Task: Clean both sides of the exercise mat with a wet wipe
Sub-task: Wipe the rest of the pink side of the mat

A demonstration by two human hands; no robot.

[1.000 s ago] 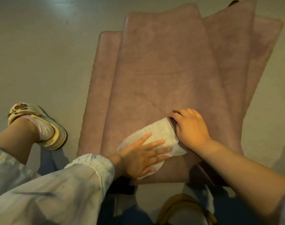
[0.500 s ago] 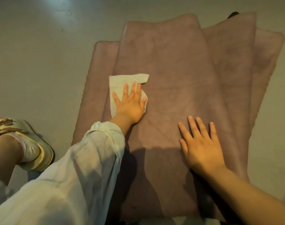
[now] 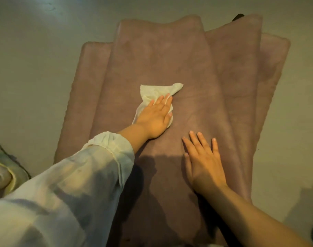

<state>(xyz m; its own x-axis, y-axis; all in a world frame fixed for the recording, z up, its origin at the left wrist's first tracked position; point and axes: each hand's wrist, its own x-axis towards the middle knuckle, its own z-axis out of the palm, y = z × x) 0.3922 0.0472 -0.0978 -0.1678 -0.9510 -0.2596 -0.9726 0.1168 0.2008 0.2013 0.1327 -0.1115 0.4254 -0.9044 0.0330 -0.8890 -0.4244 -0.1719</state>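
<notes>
Nearest: right hand (image 3: 204, 163) flat on the exercise mat (image 3: 170, 56), fingers straight & spread, holding nothing. Just beyond, left hand (image 3: 154, 116), in a white sleeve (image 3: 80, 175), presses the wet wipe (image 3: 155, 90) onto mat's top layer w/ straight fingers. Mat lies folded in overlapping layers on grey floor (image 3: 27, 59).

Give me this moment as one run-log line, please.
step: wiping top fold | left hand: flat, presses wet wipe on exercise mat | right hand: flat, steadies mat | mat: folded on floor
</notes>
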